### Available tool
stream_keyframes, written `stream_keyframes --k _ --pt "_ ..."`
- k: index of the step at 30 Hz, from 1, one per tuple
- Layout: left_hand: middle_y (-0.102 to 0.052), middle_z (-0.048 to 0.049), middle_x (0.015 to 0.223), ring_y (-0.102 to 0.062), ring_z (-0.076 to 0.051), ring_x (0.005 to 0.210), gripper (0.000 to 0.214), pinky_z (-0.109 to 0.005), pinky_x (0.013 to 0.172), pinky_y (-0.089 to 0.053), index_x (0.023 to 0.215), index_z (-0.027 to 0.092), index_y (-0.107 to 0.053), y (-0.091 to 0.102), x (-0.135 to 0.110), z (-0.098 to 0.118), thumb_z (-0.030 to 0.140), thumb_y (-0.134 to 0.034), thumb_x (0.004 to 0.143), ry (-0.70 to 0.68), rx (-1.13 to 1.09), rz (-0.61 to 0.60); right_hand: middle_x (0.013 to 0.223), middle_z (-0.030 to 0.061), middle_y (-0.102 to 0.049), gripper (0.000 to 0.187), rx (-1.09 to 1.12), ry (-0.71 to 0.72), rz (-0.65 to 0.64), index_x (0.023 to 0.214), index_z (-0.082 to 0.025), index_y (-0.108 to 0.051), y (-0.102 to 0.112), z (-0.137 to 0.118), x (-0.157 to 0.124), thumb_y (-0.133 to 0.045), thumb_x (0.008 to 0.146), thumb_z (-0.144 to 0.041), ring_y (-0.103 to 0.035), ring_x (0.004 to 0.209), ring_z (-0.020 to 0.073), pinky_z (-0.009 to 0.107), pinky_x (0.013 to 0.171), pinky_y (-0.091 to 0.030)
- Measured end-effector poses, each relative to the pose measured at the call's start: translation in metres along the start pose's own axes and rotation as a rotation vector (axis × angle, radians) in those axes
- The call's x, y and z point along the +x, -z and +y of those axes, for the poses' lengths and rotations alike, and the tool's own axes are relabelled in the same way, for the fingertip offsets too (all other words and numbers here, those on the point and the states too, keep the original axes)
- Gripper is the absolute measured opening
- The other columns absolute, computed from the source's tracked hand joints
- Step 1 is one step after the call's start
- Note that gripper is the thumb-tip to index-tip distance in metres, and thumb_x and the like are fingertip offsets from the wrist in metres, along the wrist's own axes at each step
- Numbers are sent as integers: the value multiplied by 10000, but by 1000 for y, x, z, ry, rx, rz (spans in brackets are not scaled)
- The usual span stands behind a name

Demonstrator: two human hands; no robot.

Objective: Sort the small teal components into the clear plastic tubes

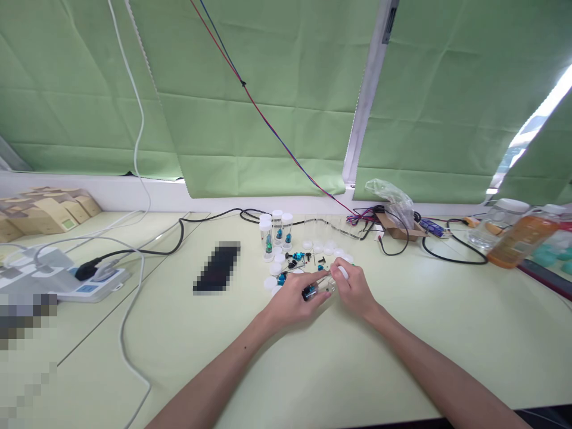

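My left hand is closed around a clear tube that lies tilted in it, with dark and blue small parts inside. At the tube's right end, my right hand pinches a white cap. Whether the cap sits fully on the tube I cannot tell. Just beyond the hands lie small blue and black parts among loose white caps. Several capped clear tubes with blue-green parts inside stand upright behind them to the left. Uncapped clear tubes stand at the back.
A blurred dark rectangle lies left of the tubes. Further left are a power strip and white cables. At the right stand an orange bottle, a clear jar and a cardboard box with wires.
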State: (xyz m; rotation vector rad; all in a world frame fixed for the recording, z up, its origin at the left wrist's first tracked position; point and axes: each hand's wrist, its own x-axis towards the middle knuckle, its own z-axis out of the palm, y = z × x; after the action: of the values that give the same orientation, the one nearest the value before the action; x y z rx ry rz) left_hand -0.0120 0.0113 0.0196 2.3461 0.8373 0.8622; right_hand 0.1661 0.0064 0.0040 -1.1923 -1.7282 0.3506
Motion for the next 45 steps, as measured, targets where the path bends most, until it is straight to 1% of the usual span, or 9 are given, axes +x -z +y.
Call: stream_keyframes --k 8,13,21,34,40,45 --pt "-613 29 676 -414 -91 552 354 -225 601 -348 1205 217 -632 1 0 0 324 -536 881 10 -7 -24 540 -55 -377 259 18 22 -10 678 -220 -409 0 2 0 -363 912 -320 -366 494 120 251 530 -315" --pt "-600 29 666 -414 -95 555 377 -227 608 -356 1226 213 -625 1 -1 2 319 -538 875 8 -9 -18 536 -56 -364 268 10 30 -8 671 -220 -405 0 3 0 -362 914 -326 -357 490 119 252 526 -311" --pt "-593 32 663 -410 -95 553 375 -224 600 -353 1227 224 -625 1 -1 2 316 -536 874 16 -16 -22 549 -49 -401 255 8 70 -6 678 -214 -423 0 4 0 -360 908 -304 -385 500 120 251 540 -325" --pt "-633 11 691 -460 -102 567 422 -232 604 -371 1258 204 -614 2 -1 4 340 -541 866 43 -50 -32 561 -45 -413 258 12 36 -24 683 -209 -436 1 6 0 -373 913 -306 -391 516 120 251 545 -326" --pt "-601 31 654 -363 -86 517 424 -232 544 -320 1256 231 -622 1 1 1 351 -561 854 115 -105 -25 546 -51 -394 310 50 -52 -4 672 -209 -440 -2 4 0 -424 926 -387 -378 511 118 244 519 -319" --pt "-562 36 648 -296 -80 523 445 -227 516 -284 1258 234 -628 2 3 0 384 -587 841 172 -182 -32 574 -43 -443 306 72 -52 -6 734 -198 -517 -2 5 1 -450 929 -424 -410 534 118 245 544 -331"
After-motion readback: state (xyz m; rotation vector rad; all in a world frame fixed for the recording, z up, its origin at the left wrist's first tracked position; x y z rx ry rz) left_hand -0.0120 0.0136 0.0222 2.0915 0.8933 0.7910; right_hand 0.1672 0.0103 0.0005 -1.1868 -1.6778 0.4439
